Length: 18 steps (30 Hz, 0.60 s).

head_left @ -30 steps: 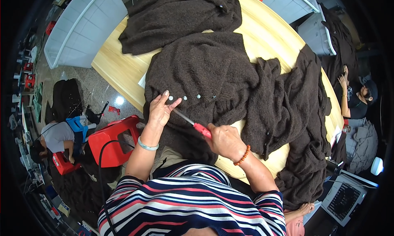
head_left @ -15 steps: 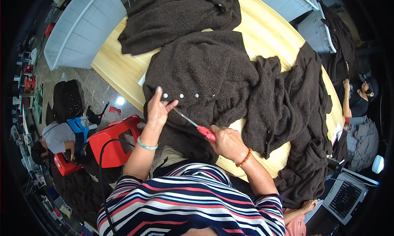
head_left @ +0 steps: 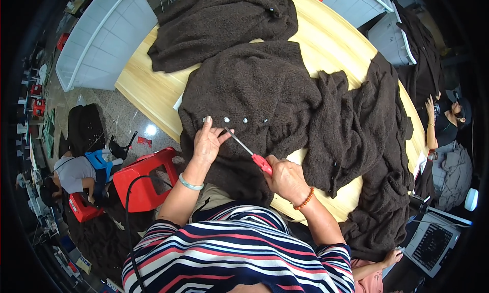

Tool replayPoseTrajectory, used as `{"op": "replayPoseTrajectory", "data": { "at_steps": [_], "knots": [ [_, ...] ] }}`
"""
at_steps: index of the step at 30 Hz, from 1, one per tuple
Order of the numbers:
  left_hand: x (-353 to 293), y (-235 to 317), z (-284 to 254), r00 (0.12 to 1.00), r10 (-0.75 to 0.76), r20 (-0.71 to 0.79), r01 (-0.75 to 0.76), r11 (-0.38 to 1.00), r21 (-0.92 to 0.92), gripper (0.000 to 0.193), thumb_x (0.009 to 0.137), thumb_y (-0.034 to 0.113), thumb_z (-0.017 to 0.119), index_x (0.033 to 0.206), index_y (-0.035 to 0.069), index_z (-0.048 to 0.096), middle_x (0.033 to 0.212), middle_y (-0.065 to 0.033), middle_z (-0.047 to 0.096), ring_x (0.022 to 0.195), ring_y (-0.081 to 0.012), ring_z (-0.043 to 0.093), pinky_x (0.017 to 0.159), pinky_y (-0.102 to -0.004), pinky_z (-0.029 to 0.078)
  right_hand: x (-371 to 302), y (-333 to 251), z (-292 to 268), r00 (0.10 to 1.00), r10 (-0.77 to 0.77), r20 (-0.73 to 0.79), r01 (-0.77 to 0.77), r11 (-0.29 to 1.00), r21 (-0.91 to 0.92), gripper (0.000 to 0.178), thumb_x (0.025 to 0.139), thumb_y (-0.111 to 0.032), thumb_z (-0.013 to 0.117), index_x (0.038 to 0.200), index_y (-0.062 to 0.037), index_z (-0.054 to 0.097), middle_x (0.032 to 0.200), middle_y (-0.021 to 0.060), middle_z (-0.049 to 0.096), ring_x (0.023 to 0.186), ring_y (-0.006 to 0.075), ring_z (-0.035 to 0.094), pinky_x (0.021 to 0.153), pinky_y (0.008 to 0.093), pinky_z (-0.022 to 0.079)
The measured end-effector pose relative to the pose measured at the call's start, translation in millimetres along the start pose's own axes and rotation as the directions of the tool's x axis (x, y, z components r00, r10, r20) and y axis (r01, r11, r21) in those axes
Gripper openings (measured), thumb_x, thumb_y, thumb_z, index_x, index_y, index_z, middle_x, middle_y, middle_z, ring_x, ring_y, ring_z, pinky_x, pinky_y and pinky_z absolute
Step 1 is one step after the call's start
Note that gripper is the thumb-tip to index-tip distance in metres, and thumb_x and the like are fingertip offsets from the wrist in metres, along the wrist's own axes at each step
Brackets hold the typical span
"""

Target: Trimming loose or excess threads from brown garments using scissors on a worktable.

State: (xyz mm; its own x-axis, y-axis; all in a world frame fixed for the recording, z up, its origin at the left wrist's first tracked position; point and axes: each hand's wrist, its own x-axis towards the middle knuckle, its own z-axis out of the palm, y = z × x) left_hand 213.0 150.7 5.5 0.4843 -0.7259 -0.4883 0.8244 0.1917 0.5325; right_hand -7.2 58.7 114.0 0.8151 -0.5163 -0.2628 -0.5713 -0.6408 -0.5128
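A dark brown knitted garment (head_left: 249,84) lies spread before me, with a row of shiny, pale buttons (head_left: 245,121) across it. My left hand (head_left: 208,143) rests at its near left part, fingers apart; a fingertip partly covers the leftmost button. My right hand (head_left: 286,178) is closed around the red handle of a tool (head_left: 262,163) with a thin metal shaft. The shaft points up and left, its tip beside my left fingers, just below the second button. Whether the tip touches the knit I cannot tell.
More brown knitwear (head_left: 224,18) lies at the far side, and a crumpled pile (head_left: 356,130) covers the right of the wooden table (head_left: 145,79). A red stool (head_left: 140,183) and a grey-white bin (head_left: 102,38) stand left. Other people sit at both sides; a laptop (head_left: 430,244) is lower right.
My left hand has shifted slightly right and down, now partly covering the leftmost button. The tool has moved a little right, and its tip has risen toward the second button.
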Motion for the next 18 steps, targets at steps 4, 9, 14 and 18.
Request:
{"op": "replayPoseTrajectory", "data": {
  "at_steps": [4, 9, 14, 18],
  "knots": [
    [10, -20, 9, 0.997, -0.055, -0.049, 0.060, 0.994, 0.090, 0.020, 0.091, 0.023, 0.064, 0.097, 0.004, 0.062, 0.094, -0.0084, 0.065, 0.084, -0.0186, 0.064, 0.073, -0.0408, 0.061, -9, 6, 0, 0.999, -0.037, -0.028, 0.038, 0.997, 0.060, 0.019, 0.084, -0.021, 0.062, 0.092, -0.0046, 0.056, 0.070, 0.0197, 0.062, 0.070, 0.0359, 0.064, 0.061, 0.0449, 0.051],
    [29, -36, 27, 0.993, -0.116, -0.013, 0.117, 0.989, 0.091, 0.005, 0.089, 0.002, 0.063, 0.092, -0.002, 0.065, 0.093, -0.0094, 0.065, 0.087, -0.0212, 0.065, 0.085, -0.0455, 0.057, -17, 8, -7, 0.995, 0.092, -0.032, -0.092, 0.996, -0.014, 0.017, 0.081, -0.018, 0.064, 0.089, -0.0045, 0.058, 0.063, 0.0184, 0.061, 0.063, 0.0353, 0.064, 0.056, 0.0445, 0.051],
    [31, -51, 35, 0.989, -0.142, 0.027, 0.139, 0.984, 0.112, 0.008, 0.088, 0.004, 0.065, 0.089, -0.004, 0.064, 0.096, -0.0092, 0.062, 0.087, -0.0210, 0.065, 0.083, -0.0414, 0.059, -20, 7, -7, 0.995, 0.094, -0.021, -0.095, 0.993, -0.068, 0.018, 0.084, -0.022, 0.062, 0.088, -0.0049, 0.059, 0.061, 0.0188, 0.061, 0.060, 0.0352, 0.064, 0.055, 0.0445, 0.051],
    [36, -50, 22, 0.992, -0.101, 0.068, 0.097, 0.993, 0.070, 0.005, 0.089, 0.001, 0.063, 0.090, -0.004, 0.065, 0.095, -0.0102, 0.064, 0.088, -0.0240, 0.065, 0.085, -0.0463, 0.057, -25, 11, -9, 0.990, 0.107, -0.088, -0.116, 0.988, -0.098, 0.020, 0.085, -0.026, 0.062, 0.086, -0.0053, 0.060, 0.058, 0.0178, 0.061, 0.056, 0.0349, 0.064, 0.053, 0.0438, 0.051]
  ]
}}
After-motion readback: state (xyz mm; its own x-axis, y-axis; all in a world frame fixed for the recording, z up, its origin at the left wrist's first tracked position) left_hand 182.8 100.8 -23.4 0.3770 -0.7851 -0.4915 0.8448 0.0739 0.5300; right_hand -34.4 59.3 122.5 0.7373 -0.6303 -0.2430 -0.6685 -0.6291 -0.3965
